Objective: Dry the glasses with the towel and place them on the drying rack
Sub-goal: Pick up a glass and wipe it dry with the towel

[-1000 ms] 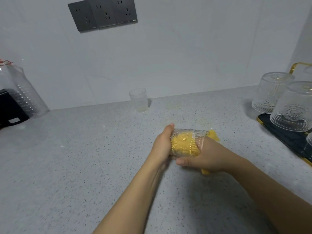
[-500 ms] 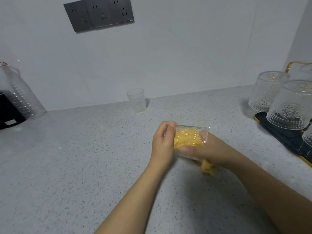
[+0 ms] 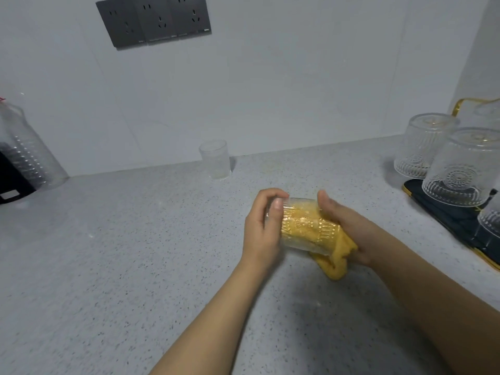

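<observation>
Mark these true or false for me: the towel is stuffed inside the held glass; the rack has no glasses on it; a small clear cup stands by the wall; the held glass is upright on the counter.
1. The yellow towel is stuffed inside the held glass. True.
2. The drying rack has no glasses. False: upturned glasses stand on it.
3. A small clear cup stands by the wall. True.
4. The held glass is upright on the counter. False: the left hand and right hand hold it sideways above the counter.

I have the glass on its side above the counter, left hand at its left end, right hand at its right, the towel stuffed inside and spilling out there. Behind stands a cup against the wall. Far right, upturned glasses sit on the rack.
</observation>
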`<state>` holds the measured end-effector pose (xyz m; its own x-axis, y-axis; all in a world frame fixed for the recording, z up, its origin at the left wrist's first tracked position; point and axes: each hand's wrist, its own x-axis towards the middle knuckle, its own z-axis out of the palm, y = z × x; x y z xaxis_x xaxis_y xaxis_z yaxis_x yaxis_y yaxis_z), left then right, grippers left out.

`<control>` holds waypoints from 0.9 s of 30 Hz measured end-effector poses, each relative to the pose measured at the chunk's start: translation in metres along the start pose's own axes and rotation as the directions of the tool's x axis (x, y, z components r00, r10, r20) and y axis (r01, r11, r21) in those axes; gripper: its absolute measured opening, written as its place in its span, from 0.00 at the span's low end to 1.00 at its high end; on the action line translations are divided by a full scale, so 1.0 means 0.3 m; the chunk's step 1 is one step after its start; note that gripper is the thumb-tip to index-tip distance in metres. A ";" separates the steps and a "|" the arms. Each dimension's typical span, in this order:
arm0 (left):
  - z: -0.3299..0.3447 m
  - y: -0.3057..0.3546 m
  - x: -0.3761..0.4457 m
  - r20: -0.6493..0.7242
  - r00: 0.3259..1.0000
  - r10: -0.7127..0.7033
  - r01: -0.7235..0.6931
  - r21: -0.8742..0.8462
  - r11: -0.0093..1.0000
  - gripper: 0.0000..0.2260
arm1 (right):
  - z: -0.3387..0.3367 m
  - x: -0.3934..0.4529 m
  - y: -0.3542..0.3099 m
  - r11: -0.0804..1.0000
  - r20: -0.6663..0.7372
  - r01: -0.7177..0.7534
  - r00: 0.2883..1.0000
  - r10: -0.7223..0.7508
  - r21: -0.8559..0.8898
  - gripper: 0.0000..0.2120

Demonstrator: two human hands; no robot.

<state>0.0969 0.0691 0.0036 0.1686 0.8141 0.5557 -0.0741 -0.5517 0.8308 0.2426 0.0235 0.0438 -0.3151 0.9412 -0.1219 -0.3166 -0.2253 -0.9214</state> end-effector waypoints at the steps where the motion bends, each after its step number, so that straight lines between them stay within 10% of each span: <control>1: 0.002 0.007 0.002 -0.025 0.999 -0.034 0.033 -0.009 0.999 0.12 | 0.007 -0.002 0.008 0.990 -0.046 0.024 0.998 -0.030 -0.142 0.34; 4: -0.002 0.019 0.021 -0.071 0.923 -0.379 0.374 -0.074 0.924 0.14 | 0.032 -0.005 0.036 0.748 0.041 0.198 0.974 -0.222 -0.633 0.37; 7: -0.012 0.042 0.027 0.001 0.719 -0.695 0.689 -0.130 0.713 0.18 | 0.048 -0.006 0.056 0.656 0.109 0.256 0.960 -0.257 -0.710 0.22; 10: -0.014 0.058 0.032 0.068 0.763 -0.643 0.647 -0.073 0.759 0.19 | 0.035 0.003 0.043 0.750 0.086 0.267 0.958 -0.272 -0.605 0.14; 15: -0.003 0.032 -0.001 0.128 0.980 -0.149 0.148 0.020 0.989 0.14 | -0.001 -0.003 -0.009 0.995 -0.024 0.080 0.996 -0.081 -0.057 0.16; 17: -0.001 0.012 0.001 0.068 0.997 -0.035 0.031 0.067 0.997 0.13 | 0.001 -0.006 -0.002 0.988 -0.012 0.123 0.992 -0.125 -0.095 0.11; 20: -0.002 0.021 0.029 -0.013 0.981 -0.195 0.195 -0.005 0.981 0.12 | 0.021 0.002 0.026 0.829 0.013 0.251 0.959 -0.283 -0.500 0.14; 23: -0.006 0.042 0.034 0.069 0.759 -0.647 0.651 -0.115 0.751 0.15 | 0.021 0.016 0.063 0.475 0.056 0.202 0.951 -0.303 -0.856 0.23; 25: -0.012 0.046 0.031 0.137 0.663 -0.736 0.748 -0.084 0.658 0.19 | 0.021 0.014 0.061 0.483 0.063 0.207 0.953 -0.298 -0.851 0.18; 27: -0.017 0.031 0.028 0.149 0.741 -0.655 0.668 -0.063 0.741 0.25 | 0.011 0.011 0.047 0.655 0.042 0.240 0.952 -0.303 -0.716 0.05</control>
<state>0.0925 0.0719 0.0161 0.3202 0.9373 -0.1377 -0.0041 0.1467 0.9892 0.2342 0.0227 0.0315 -0.2416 0.9538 0.1787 0.3575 0.2587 -0.8974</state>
